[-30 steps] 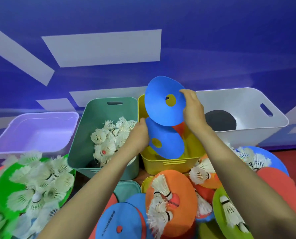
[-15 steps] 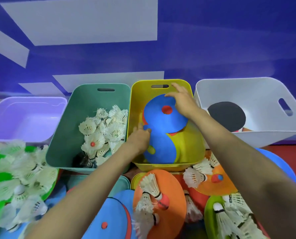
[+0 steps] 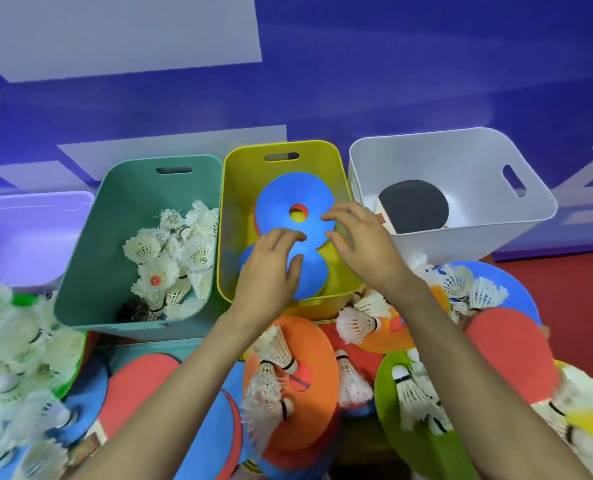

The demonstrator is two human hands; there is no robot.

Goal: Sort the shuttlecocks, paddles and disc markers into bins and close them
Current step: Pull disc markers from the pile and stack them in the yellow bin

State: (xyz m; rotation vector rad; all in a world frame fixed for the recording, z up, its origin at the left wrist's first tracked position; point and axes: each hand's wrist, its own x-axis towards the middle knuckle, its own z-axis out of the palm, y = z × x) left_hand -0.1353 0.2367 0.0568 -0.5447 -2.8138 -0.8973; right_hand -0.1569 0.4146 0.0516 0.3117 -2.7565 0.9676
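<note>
Blue wall behind; both hands [image 3: 317, 252], fingers spread, seemingly rest on blue discs [image 3: 297, 220] in yellow bin [image 3: 232, 188].

Wall: deep blue surface [image 3: 426, 81] with pale grey angular panels [image 3: 115, 32].
Floor: red strip [image 3: 565, 292] at right.

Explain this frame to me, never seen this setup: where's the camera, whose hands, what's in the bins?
There is no robot here. A person wears a wide-angle camera on the head, looking down at their own bare hands. The left hand and right hand reach into the yellow bin, fingers spread over two blue disc markers lying inside; neither hand clearly grips anything. The green bin holds shuttlecocks, the white bin a dark-faced paddle, and the purple bin looks empty. In front lies an unsorted heap of discs, paddles and shuttlecocks, such as an orange disc.
</note>
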